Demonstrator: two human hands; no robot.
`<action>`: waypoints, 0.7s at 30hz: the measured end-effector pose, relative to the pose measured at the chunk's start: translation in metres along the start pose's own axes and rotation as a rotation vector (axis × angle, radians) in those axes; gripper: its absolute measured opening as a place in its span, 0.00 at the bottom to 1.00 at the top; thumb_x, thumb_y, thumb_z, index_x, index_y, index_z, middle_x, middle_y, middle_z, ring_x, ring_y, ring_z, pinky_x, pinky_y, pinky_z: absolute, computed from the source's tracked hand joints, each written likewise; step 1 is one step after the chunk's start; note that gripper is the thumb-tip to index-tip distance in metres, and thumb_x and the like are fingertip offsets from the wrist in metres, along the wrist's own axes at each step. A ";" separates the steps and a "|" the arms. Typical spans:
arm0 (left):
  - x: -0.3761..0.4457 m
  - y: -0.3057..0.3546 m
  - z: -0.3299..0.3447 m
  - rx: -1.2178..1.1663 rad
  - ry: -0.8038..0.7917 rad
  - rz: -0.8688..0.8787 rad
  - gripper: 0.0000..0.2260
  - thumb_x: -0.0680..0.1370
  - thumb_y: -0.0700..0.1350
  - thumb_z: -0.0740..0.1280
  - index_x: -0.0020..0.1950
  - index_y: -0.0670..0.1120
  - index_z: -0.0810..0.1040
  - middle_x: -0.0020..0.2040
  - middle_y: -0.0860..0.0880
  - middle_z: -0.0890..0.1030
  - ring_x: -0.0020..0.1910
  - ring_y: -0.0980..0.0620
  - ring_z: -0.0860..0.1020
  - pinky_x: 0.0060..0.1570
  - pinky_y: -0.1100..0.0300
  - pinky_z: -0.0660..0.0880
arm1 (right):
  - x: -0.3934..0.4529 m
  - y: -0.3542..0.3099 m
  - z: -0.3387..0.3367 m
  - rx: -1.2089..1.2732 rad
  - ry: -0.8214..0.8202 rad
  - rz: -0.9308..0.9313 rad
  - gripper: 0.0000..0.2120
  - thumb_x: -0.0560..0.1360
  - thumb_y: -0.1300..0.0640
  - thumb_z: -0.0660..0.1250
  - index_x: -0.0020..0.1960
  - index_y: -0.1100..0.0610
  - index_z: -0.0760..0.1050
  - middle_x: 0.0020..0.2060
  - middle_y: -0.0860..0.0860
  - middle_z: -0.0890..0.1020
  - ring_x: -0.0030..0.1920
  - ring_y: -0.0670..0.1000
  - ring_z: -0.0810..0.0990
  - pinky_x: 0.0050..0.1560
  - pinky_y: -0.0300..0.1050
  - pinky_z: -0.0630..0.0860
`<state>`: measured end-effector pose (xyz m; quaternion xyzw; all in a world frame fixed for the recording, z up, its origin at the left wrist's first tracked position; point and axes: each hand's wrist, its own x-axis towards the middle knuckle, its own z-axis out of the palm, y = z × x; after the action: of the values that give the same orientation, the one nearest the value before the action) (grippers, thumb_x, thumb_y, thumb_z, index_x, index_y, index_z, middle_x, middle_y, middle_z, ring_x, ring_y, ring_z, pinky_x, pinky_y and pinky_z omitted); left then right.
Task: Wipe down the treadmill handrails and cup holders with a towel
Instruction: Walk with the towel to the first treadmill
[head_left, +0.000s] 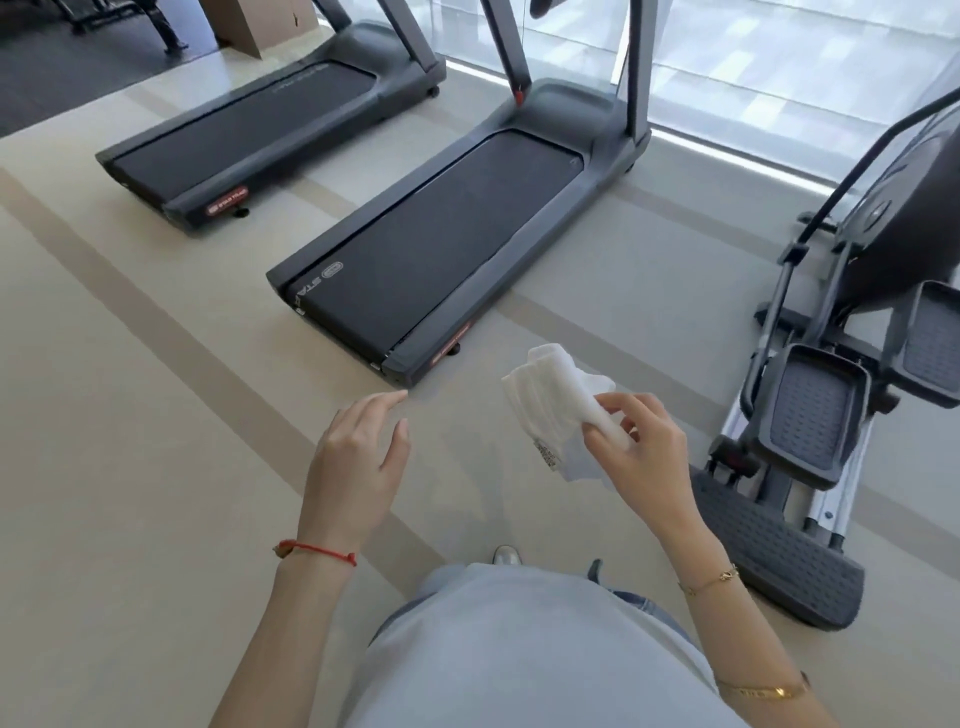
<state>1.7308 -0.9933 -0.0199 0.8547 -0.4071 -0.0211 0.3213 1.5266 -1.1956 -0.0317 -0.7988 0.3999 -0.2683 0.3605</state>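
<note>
A: Head view, hands?
B: Right hand (636, 447) pinches the white towel (558, 402), held in the air just near of the treadmill (441, 244) rear end. Left hand (358, 457) spread loosely, holding nothing.
A: Surroundings?
B: Second treadmill (249, 130) far left, elliptical (831, 405) right, beige floor (130, 415).

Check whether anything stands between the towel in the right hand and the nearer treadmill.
Nothing visible does. The right hand holds the white towel just short of the nearer treadmill's rear end, with only bare floor between. The handrails and cup holders lie out of frame.
</note>
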 end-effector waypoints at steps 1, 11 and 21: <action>0.018 0.001 0.005 0.001 0.005 -0.006 0.16 0.80 0.47 0.60 0.65 0.45 0.78 0.59 0.49 0.81 0.59 0.50 0.76 0.61 0.57 0.72 | 0.021 0.000 0.001 0.006 -0.007 -0.002 0.09 0.70 0.61 0.72 0.49 0.51 0.80 0.45 0.49 0.78 0.40 0.46 0.73 0.39 0.30 0.67; 0.181 -0.013 0.058 0.004 0.005 -0.028 0.13 0.81 0.42 0.64 0.65 0.45 0.78 0.61 0.50 0.80 0.62 0.52 0.76 0.64 0.65 0.67 | 0.192 0.016 0.038 0.046 -0.039 0.022 0.11 0.69 0.63 0.72 0.48 0.50 0.80 0.44 0.48 0.78 0.40 0.45 0.73 0.39 0.29 0.67; 0.401 -0.024 0.107 -0.009 0.000 0.014 0.13 0.81 0.42 0.65 0.65 0.46 0.78 0.61 0.51 0.80 0.62 0.54 0.75 0.62 0.60 0.71 | 0.396 0.025 0.070 0.040 0.017 0.060 0.09 0.70 0.63 0.72 0.48 0.52 0.80 0.44 0.50 0.77 0.39 0.43 0.72 0.40 0.28 0.67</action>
<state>1.9833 -1.3236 -0.0281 0.8505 -0.4128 -0.0207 0.3254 1.7779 -1.5108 -0.0373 -0.7767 0.4213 -0.2721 0.3811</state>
